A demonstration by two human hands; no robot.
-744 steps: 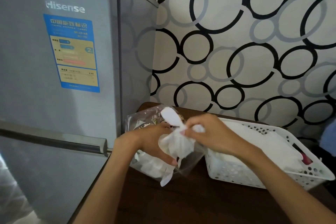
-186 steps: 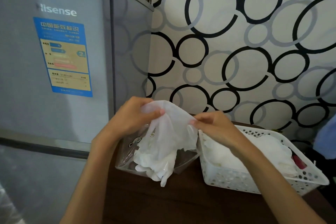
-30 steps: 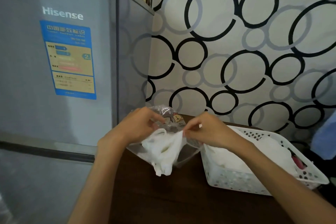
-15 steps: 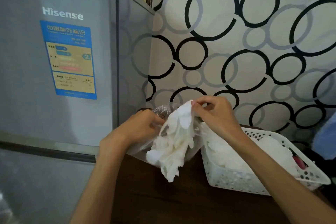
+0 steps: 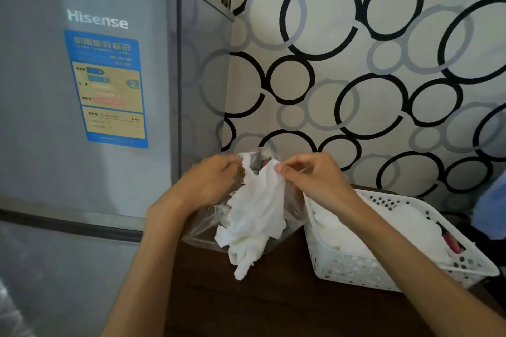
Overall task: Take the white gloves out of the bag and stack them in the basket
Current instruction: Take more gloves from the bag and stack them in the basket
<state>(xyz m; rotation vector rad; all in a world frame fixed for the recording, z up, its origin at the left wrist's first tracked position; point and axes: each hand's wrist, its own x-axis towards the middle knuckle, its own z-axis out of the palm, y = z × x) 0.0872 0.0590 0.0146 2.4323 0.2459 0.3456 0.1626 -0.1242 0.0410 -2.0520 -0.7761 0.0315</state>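
The fridge (image 5: pixel 90 117) stands at the left, hard against the patterned wall (image 5: pixel 356 63); neither plays a part in the work. The table (image 5: pixel 273 306) carries both containers side by side, presumably so each transfer is short. The basket (image 5: pixel 397 279) sits at the right with white gloves already piled inside, so the task appears partly done. The bag (image 5: pixel 202 232), clear plastic, sits just left of the basket, its mouth raised toward the person. The left hand (image 5: pixel 210 186) has fingers curled at the bag's upper edge, seemingly holding it open and steady; whether they also catch the glove cannot be told. The right hand (image 5: pixel 315 180) pinches the top of a glove (image 5: pixel 257 216) between thumb and fingertips. The glove hangs limp in front of the bag, its lower end dangling over the table.
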